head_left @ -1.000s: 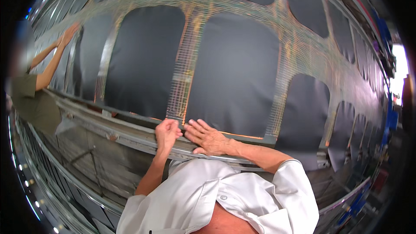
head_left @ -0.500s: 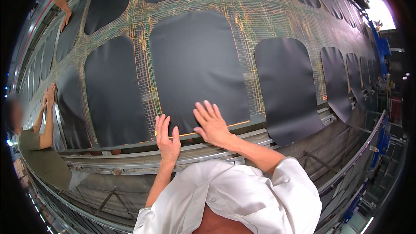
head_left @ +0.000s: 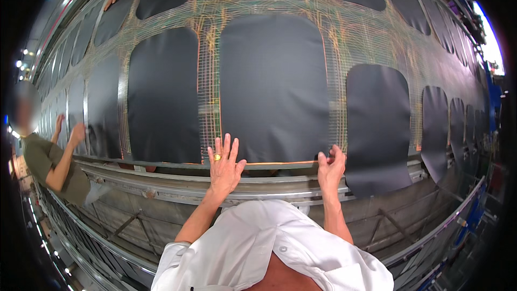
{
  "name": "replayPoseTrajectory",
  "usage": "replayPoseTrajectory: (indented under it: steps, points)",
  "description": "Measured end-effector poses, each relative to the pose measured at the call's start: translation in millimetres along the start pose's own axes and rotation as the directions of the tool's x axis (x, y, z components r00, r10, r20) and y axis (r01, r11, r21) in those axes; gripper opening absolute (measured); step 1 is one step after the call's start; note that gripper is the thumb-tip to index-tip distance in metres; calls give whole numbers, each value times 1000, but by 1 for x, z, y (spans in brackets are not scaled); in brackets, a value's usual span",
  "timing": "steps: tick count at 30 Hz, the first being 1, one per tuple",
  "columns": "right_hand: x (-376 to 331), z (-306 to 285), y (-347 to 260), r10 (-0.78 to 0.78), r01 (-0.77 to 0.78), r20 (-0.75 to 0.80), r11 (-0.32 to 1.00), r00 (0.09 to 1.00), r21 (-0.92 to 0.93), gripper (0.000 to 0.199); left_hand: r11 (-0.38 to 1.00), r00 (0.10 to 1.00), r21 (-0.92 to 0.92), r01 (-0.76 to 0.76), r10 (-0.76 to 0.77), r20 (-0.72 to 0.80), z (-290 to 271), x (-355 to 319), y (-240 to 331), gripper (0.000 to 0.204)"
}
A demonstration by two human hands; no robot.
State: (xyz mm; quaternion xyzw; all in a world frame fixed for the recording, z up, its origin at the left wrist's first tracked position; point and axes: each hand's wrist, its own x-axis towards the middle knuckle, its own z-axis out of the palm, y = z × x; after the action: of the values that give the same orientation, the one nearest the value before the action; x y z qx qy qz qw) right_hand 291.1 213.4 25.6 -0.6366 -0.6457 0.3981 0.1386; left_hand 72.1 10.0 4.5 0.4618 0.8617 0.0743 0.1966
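The left hand [head_left: 223,166] lay flat, fingers spread, on the black panel's [head_left: 272,86] lower edge. The right hand [head_left: 329,166] pinched that panel's lower right corner.

Your head camera is looking down and forward from above your white shirt [head_left: 269,248], sitting close over the metal rail [head_left: 161,183]. It is facing the wide mesh frame [head_left: 207,86] with its dark panels, which is spreading beyond the rail and bending toward the fisheye rim. Only this single view is showing.
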Motion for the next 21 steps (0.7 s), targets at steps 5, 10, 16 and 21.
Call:
replayPoseTrajectory:
  steps: [5,10,16,21]
  points:
    - [29,-9,24,177,-177,21,959,984,222,24,1000,998,2,-24,24,-66,4,3,2,68]
    - [28,-32,6,198,-255,236,936,951,242,15,990,985,8,-142,142,-102,-7,47,22,66]
    - [20,-51,-23,180,-320,356,864,917,388,12,969,971,104,-223,230,-63,-5,98,28,64]
    - [27,-42,-10,174,-354,393,820,903,450,19,951,947,38,-307,309,-87,-6,79,38,70]
